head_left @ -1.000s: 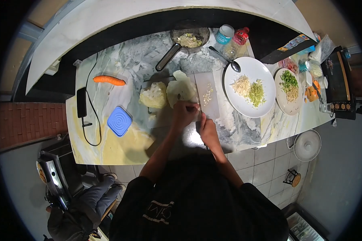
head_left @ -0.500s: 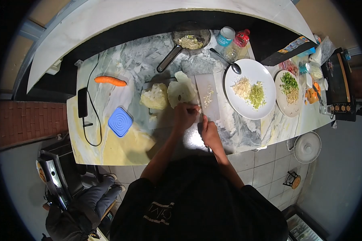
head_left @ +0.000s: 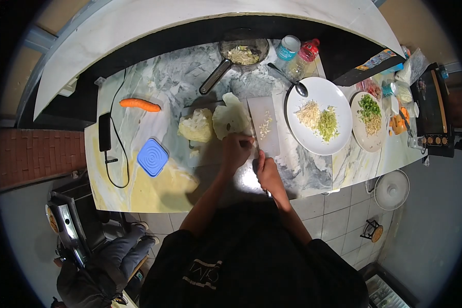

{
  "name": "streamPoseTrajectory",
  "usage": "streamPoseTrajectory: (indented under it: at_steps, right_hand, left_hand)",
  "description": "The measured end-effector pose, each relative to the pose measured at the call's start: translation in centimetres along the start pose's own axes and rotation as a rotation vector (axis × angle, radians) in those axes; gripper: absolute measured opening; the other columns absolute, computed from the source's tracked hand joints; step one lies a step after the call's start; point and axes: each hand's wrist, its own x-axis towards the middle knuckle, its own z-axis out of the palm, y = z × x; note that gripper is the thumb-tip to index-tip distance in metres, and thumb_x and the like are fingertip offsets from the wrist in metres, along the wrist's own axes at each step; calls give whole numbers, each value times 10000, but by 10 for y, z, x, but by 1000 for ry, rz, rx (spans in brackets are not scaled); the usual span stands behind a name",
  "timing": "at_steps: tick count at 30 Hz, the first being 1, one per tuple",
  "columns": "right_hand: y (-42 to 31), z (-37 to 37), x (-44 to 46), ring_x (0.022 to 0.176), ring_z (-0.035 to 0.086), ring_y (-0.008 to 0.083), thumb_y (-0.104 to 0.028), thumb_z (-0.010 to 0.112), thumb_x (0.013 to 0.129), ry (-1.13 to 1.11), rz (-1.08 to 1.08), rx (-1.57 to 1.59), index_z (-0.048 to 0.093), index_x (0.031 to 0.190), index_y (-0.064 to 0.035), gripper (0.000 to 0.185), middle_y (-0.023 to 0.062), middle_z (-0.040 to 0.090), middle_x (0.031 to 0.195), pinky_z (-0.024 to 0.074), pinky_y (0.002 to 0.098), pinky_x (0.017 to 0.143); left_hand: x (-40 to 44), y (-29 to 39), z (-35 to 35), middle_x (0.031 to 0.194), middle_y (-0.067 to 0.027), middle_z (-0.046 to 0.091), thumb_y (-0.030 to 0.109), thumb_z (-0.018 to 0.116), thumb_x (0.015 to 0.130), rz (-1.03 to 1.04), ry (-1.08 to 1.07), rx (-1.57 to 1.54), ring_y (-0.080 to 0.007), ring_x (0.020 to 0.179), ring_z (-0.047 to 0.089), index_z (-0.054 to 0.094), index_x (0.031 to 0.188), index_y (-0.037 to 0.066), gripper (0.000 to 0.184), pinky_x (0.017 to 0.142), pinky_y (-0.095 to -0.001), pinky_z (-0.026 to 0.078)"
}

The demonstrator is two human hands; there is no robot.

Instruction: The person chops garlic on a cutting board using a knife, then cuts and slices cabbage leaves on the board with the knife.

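My right hand (head_left: 268,173) is wrapped round a knife, whose thin blade points away from me over the cutting board (head_left: 272,143). Beside the blade, my left hand (head_left: 236,149) is closed with its fingertips on a small pale piece too tiny to name. Small chopped pale bits (head_left: 265,124) lie on the board to the right of the blade. Just beyond my left hand rests a loose cabbage leaf (head_left: 231,118), and left of it sits a cabbage head (head_left: 196,126).
A carrot (head_left: 140,104) and blue square lid (head_left: 153,157) lie left. Behind are a pan (head_left: 244,54), jar (head_left: 288,47) and bottle (head_left: 305,54). A spoon (head_left: 301,89) touches the large white plate (head_left: 339,146); a smaller plate (head_left: 368,146) stands right. A seated person (head_left: 95,274) is lower left.
My right hand has shifted slightly towards me with the knife. My left hand stays in nearly the same place, and the food has not visibly moved.
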Motion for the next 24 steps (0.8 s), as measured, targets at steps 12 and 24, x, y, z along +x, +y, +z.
streamPoseTrajectory:
  at_steps: [12,24]
  right_hand:
    - [-6,-11,-1,858,564,544,-406,317,1023,-118,62,16,580,750,124,652,389,564,770,452,542,729]
    - [-11,-9,-1,841,566,539,-363,331,1023,-75,11,-44,589,719,119,625,384,559,743,450,549,717]
  left_hand:
    - [-5,-5,5,695,-169,676,74,710,739,11,60,-31,-255,624,678,738,807,29,86,607,-335,521]
    - [-3,-16,7,686,-160,669,33,692,733,120,32,2,-253,637,680,715,804,8,79,596,-329,520]
